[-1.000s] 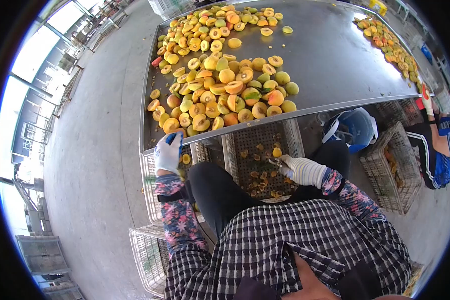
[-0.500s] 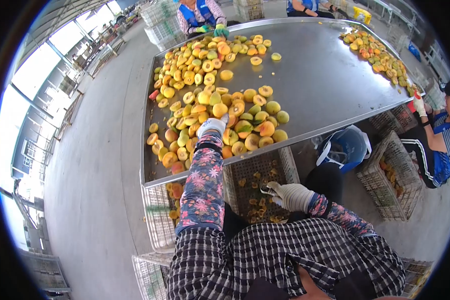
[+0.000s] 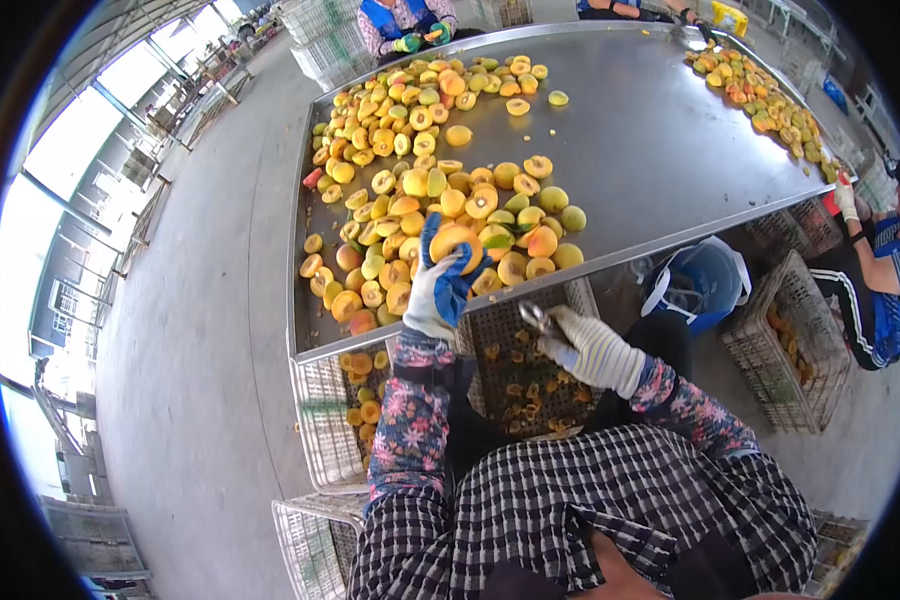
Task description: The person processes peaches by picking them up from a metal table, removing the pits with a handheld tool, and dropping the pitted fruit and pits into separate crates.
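Note:
My left hand (image 3: 436, 296), in a white glove with blue-coated fingers, is closed around a yellow-orange peach (image 3: 457, 246) at the table's near edge. One finger points upward beside the fruit. In a striped knit glove, my right hand (image 3: 598, 354) grips a small shiny metal tool (image 3: 532, 315) whose rounded end sticks out toward the left hand. Just beyond the left hand lies a heap of peaches (image 3: 390, 215), many of them halved. Beneath both hands, a plastic crate (image 3: 490, 345) holds small brownish-yellow pieces.
A raised rim edges the metal table (image 3: 650, 150). Another peach pile (image 3: 760, 105) lies at the far right. Peach halves fill a crate (image 3: 330, 420) at left. A blue bucket (image 3: 705, 290) and another crate (image 3: 785, 345) stand at right. Co-workers sit around the table.
My left hand has drawn back from the heap toward me, now with a peach in it. My right hand has risen slightly with the tool. The far co-worker's hands have come together around a fruit piece.

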Demonstrator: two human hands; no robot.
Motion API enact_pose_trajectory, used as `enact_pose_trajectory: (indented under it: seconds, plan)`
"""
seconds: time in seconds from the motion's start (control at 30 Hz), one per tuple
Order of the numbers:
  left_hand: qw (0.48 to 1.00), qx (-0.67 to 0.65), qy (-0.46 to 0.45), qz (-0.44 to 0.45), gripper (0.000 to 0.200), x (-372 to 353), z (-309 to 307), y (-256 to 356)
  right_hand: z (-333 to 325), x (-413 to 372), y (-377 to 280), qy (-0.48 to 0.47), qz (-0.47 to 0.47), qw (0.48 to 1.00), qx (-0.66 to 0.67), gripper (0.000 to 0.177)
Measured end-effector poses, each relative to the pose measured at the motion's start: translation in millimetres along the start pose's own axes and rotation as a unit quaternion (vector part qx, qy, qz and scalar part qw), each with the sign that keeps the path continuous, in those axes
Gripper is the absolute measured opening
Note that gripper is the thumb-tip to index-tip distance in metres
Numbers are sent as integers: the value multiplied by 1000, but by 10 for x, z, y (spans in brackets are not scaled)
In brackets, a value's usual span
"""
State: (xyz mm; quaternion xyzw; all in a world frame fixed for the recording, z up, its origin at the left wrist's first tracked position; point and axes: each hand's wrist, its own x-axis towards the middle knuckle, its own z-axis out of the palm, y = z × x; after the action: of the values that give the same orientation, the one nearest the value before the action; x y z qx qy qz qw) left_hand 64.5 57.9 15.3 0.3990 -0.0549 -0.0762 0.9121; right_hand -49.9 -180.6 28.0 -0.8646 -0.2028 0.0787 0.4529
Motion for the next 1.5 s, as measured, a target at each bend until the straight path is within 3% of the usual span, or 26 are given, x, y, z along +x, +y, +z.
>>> enact_pose_trajectory:
  seconds: [0.1, 0.23, 0.27, 0.3, 0.33, 0.37, 0.43, 0.5, 0.57, 0.63, 0.7, 0.77, 0.83, 0.93, 1.0, 1.03, 1.07, 1.1, 1.13, 1.17, 1.27, 1.33, 1.43, 1.5]
  plan:
    - [993, -104, -4, -51, 50, -327, 221, -73, -20, 178, -214, 100, -104, 989, 9, 35]
    - [969, -227, 16, -95, 55, -537, 333, -216, 134, 349, -212, 179, -173, 959, -135, 38]
    - [967, -240, 11, -88, 47, -570, 346, -237, 145, 349, -216, 187, -181, 954, -147, 38]
    - [997, -76, -11, 4, 46, -599, 326, -293, 150, 347, -231, 175, -165, 956, -166, 37]
    - [991, 92, -31, 95, 45, -625, 288, -366, 158, 340, -242, 163, -148, 958, -184, 36]
    - [948, 257, -50, 182, 44, -637, 249, -419, 171, 338, -245, 152, -130, 959, -201, 36]
    - [963, 227, -8, 145, 43, -617, 201, -462, 243, 372, -179, 156, -143, 952, -221, 35]
    - [954, 241, -8, 178, 44, -614, 120, -578, 265, 346, -167, 123, -124, 952, -250, 35]
    - [923, 327, 54, 196, 46, -582, 82, -626, 266, 326, -210, 92, -116, 955, -256, 35]
    - [940, 296, 54, 162, 45, -592, 147, -550, 279, 302, -209, 66, -115, 956, -260, 34]
    - [955, 265, 44, 126, 43, -623, 217, -445, 297, 266, -188, 45, -110, 969, -217, 33]
    - [936, 327, -8, 128, 42, -664, 251, -311, 357, 259, -72, 20, -99, 985, -138, 34]
    - [968, 229, 9, 103, 38, -659, 295, -302, 437, 302, 54, -8, -79, 997, -25, 35]
    - [967, 231, -8, 109, 35, -684, 306, -281, 285, 305, -22, -42, -134, 987, -74, 37]
    - [952, 279, -53, 109, 33, -603, 180, -293, 203, 307, -136, -73, -97, 980, -157, 38]
    - [970, 231, -46, 51, 33, -594, 174, -284, 202, 289, -157, -89, -77, 973, -197, 38]
    - [983, 181, -39, -5, 33, -580, 172, -274, 364, 280, 138, -29, -149, 976, -153, 37]
    - [990, 128, -30, -60, 33, -576, 188, -258, 366, 243, 52, -78, -45, 996, 6, 35]
    - [979, 192, -64, -2, 36, -588, 178, -273, 333, 204, -127, -125, 61, 977, 164, 34]
    - [993, 107, -50, -12, 37, -606, 195, -305, 281, 162, -282, -166, 164, 920, 316, 32]
    - [991, -128, -4, -30, 41, -656, 419, -357, 239, 101, -383, -190, 207, 817, 504, 33]
    - [981, -181, -26, -67, 40, -620, 434, -353, 235, 90, -345, -206, 221, 741, 600, 34]
    - [974, -196, -11, -115, 37, -607, 428, -387, 196, 59, -219, -243, 230, 670, 663, 34]
    - [972, -184, 15, -145, 34, -608, 388, -429, 172, 30, -156, -249, 235, 664, 664, 34]
